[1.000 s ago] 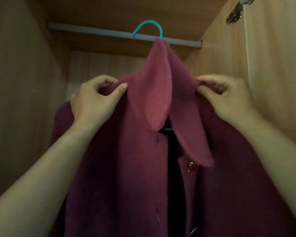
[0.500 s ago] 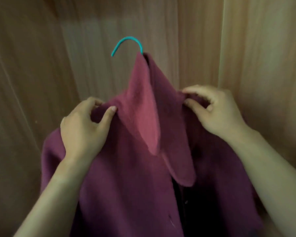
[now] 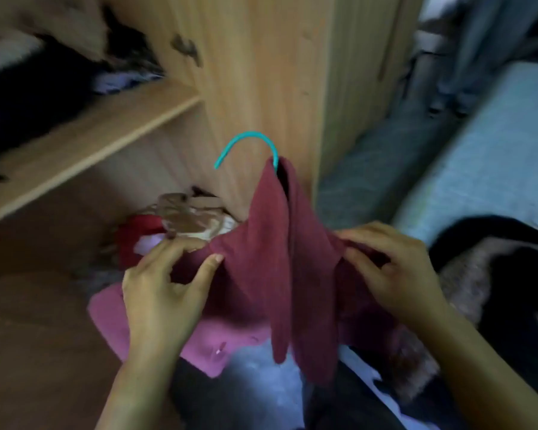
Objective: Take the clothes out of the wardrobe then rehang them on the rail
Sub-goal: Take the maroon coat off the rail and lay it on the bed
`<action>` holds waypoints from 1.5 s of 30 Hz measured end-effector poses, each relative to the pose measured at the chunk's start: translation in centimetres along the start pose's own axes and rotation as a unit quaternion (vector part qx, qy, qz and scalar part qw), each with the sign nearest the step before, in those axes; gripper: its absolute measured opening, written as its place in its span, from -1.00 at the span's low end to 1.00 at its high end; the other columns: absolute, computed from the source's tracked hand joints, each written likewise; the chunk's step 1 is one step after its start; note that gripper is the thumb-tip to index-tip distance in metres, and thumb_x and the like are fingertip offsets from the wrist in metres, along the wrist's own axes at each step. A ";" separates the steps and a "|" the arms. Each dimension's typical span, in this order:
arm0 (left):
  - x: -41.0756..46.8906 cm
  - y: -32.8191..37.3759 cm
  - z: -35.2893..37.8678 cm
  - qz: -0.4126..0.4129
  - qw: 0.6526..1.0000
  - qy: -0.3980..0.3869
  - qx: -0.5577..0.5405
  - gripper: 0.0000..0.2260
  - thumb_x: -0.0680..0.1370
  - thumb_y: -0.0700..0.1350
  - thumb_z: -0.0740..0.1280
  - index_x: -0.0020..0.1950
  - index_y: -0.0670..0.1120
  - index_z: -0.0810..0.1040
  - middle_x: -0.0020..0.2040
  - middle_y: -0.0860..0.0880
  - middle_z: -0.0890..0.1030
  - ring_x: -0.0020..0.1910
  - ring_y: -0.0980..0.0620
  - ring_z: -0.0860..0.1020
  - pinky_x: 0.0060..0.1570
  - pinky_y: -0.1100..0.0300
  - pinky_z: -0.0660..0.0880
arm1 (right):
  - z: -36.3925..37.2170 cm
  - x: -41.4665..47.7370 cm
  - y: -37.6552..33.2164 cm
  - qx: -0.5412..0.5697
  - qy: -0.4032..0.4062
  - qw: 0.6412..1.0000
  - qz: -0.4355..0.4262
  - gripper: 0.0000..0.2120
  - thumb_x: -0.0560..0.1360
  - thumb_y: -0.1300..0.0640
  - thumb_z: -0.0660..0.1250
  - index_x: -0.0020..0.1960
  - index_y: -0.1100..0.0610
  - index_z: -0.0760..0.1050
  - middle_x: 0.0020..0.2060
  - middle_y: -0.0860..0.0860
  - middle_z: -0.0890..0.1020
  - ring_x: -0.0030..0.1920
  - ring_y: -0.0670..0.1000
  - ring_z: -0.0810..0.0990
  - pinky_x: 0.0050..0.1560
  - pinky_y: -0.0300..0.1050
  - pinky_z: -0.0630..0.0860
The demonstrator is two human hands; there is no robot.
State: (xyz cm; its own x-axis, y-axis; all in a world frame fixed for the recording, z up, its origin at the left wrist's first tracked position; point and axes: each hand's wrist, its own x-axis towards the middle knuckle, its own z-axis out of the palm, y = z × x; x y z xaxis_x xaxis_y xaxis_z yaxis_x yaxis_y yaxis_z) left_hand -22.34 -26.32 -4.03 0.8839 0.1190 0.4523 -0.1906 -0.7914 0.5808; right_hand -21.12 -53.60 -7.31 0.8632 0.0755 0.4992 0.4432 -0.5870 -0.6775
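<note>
A maroon coat (image 3: 277, 259) hangs on a teal hanger, whose hook (image 3: 249, 144) sticks up free of any rail. My left hand (image 3: 165, 280) grips the coat's left shoulder, thumb pinched on the cloth. My right hand (image 3: 395, 268) grips the right shoulder the same way. The two long collar flaps droop down between my hands. The coat is held low, outside the wardrobe, in front of its wooden side panel (image 3: 261, 72). The hanging rail is out of view.
A wooden shelf (image 3: 90, 135) at the left carries dark folded clothes (image 3: 28, 88). Below it lie a red garment (image 3: 140, 234) and a brown bundle (image 3: 187, 215). A light blue bed (image 3: 494, 144) is at the right, with a dark furry garment (image 3: 494, 274) on it.
The hanger came off the rail and the coat moved down and out of the wardrobe. My view swung down to the shelf and the bed. Both hands kept their hold on the shoulders.
</note>
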 end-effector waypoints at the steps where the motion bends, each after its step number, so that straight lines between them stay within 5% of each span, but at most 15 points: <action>1: -0.7 1.1 1.0 0.013 1.000 -0.021 -0.013 -0.77 0.39 0.12 0.32 -0.12 0.00 0.61 -0.18 0.18 0.56 -0.13 0.20 0.51 -0.07 0.17 0.43 | -1.6 -2.4 0.3 -0.009 0.013 1.000 0.026 -0.82 0.47 0.16 0.34 0.05 0.07 0.63 -0.12 -0.07 0.64 -0.11 -0.15 0.60 -0.07 -0.20 0.52; 9: -4.1 15.4 12.1 0.148 0.952 -0.224 -0.148 -0.83 0.36 0.16 0.32 -0.17 0.11 0.58 -0.24 0.12 0.57 -0.22 0.16 0.51 -0.15 0.25 0.40 | -17.2 -16.7 0.7 -0.147 0.164 0.956 0.196 -0.78 0.47 0.06 0.29 0.06 -0.01 0.62 -0.13 -0.11 0.62 -0.15 -0.14 0.59 -0.12 -0.27 0.47; 13: -6.5 23.0 17.2 0.193 0.918 -0.288 -0.194 -0.86 0.36 0.13 0.36 -0.18 0.11 0.58 -0.24 0.17 0.57 -0.19 0.22 0.49 -0.16 0.49 0.32 | -24.0 -20.7 1.4 -0.200 0.230 0.922 0.239 -0.79 0.46 0.04 0.27 0.06 -0.06 0.58 -0.12 -0.07 0.65 -0.17 -0.11 0.59 -0.13 -0.24 0.48; 18: -9.3 33.1 24.9 0.275 0.870 -0.352 -0.206 -0.77 0.41 0.22 0.25 -0.14 0.11 0.53 -0.22 0.19 0.57 -0.20 0.19 0.51 -0.09 0.14 0.46 | -33.4 -25.0 5.6 -0.227 0.290 0.891 0.264 -0.81 0.45 0.05 0.28 0.05 -0.05 0.55 -0.04 -0.15 0.63 -0.05 -0.22 0.59 0.01 -0.27 0.48; 21: -10.9 38.1 30.7 0.291 0.871 -0.347 -0.188 -0.79 0.42 0.22 0.24 -0.19 0.10 0.48 -0.25 0.17 0.53 -0.20 0.11 0.52 -0.08 -0.02 0.47 | -38.2 -26.7 11.4 -0.228 0.290 0.886 0.283 -0.79 0.45 0.06 0.27 0.06 -0.02 0.57 -0.07 -0.08 0.65 -0.06 -0.19 0.59 -0.01 -0.27 0.47; 29: -11.2 44.1 46.3 0.261 0.900 -0.347 -0.031 -0.63 0.44 0.25 0.16 -0.07 0.00 0.55 -0.12 0.02 0.55 -0.12 -0.04 0.53 -0.09 -0.01 0.47 | -45.0 -26.1 30.4 -0.160 0.206 0.911 0.320 -0.77 0.41 0.22 0.36 0.06 0.12 0.64 -0.09 -0.09 0.62 -0.07 -0.19 0.55 0.04 -0.44 0.37; 34: -9.3 43.4 52.6 0.214 0.895 -0.388 0.045 -0.67 0.49 0.22 0.17 0.02 0.03 0.56 -0.07 0.02 0.56 -0.08 0.00 0.54 -0.05 -0.01 0.48 | -44.2 -24.1 40.7 -0.092 0.159 0.922 0.341 -0.78 0.45 0.21 0.40 0.09 0.06 0.63 -0.06 -0.07 0.63 -0.04 -0.09 0.59 0.05 -0.24 0.48; 37: -9.0 42.5 55.9 0.172 0.871 -0.454 0.078 -0.64 0.51 0.17 0.16 0.19 0.04 0.52 0.13 -0.04 0.56 0.10 -0.05 0.53 0.11 -0.06 0.46 | -43.0 -24.2 45.0 -0.087 0.128 0.909 0.387 -0.77 0.47 0.18 0.39 0.12 0.05 0.61 -0.02 -0.05 0.63 0.00 -0.05 0.59 0.05 -0.20 0.48; 41: -10.2 41.3 59.2 0.145 0.803 -0.566 0.117 -0.53 0.55 0.15 0.20 0.42 0.02 0.34 0.33 -0.10 0.44 0.31 -0.09 0.39 0.29 0.01 0.34 | -41.7 -25.8 48.8 -0.126 -0.019 0.872 0.472 -0.64 0.53 0.06 0.31 0.31 0.08 0.47 0.24 0.11 0.51 0.23 0.13 0.47 0.19 -0.05 0.39; 45: -11.3 39.1 61.5 0.184 0.798 -0.554 0.150 -0.52 0.54 0.15 0.20 0.41 -0.01 0.37 0.37 -0.10 0.42 0.34 -0.11 0.37 0.29 -0.04 0.36 | -42.5 -27.6 50.4 -0.162 -0.092 0.831 0.524 -0.52 0.55 -0.05 0.25 0.42 0.08 0.33 0.36 0.10 0.38 0.32 0.12 0.37 0.24 0.01 0.36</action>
State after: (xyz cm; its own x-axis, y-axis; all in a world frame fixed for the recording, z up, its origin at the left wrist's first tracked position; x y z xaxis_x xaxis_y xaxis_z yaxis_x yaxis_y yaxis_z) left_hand -13.53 -95.50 -28.07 0.6589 -0.6259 -0.4172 -0.5597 -0.7785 0.2841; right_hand -32.92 -119.50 -32.26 0.7699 -0.5088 -0.3852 -0.6378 -0.5920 -0.4927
